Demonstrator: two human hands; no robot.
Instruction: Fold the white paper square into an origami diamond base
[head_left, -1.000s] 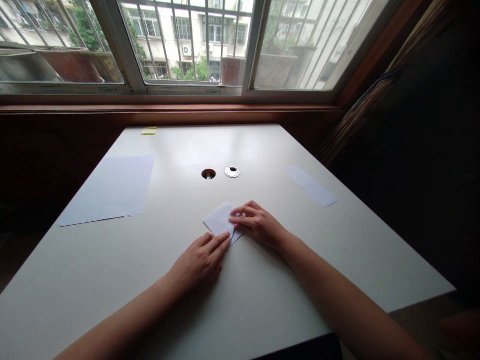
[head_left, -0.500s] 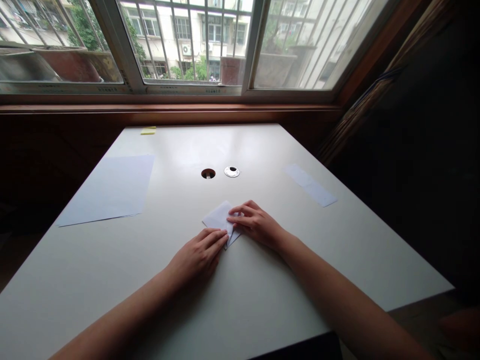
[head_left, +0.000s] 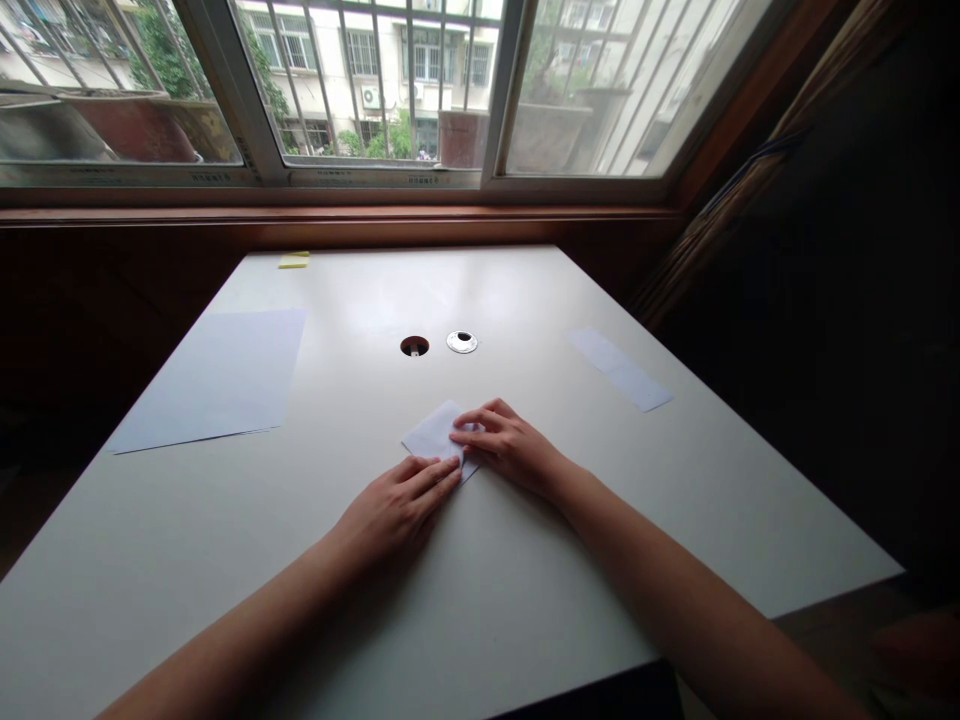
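A small piece of folded white paper point(head_left: 429, 432) lies on the white table, with one corner pointing away from me. My left hand point(head_left: 405, 500) covers its near edge, fingers held together and fingertips pressing down on a fold. At the paper's right side, my right hand point(head_left: 510, 445) grips it with bent fingers on top; the thumb is mostly hidden. The fingertips of both hands nearly meet over the paper, hiding part of the fold between them.
Flat white sheets point(head_left: 214, 375) lie at the left, and a creased paper strip point(head_left: 619, 368) at the right. Beyond my hands are a round hole point(head_left: 414, 346) in the table and a silver ring-shaped cover point(head_left: 462, 342). A yellow sticky pad point(head_left: 293, 260) sits near the far edge.
My left fingertips have slid slightly right along the paper's near edge and now cover its bottom corner. My right hand stays nearly still on the paper.
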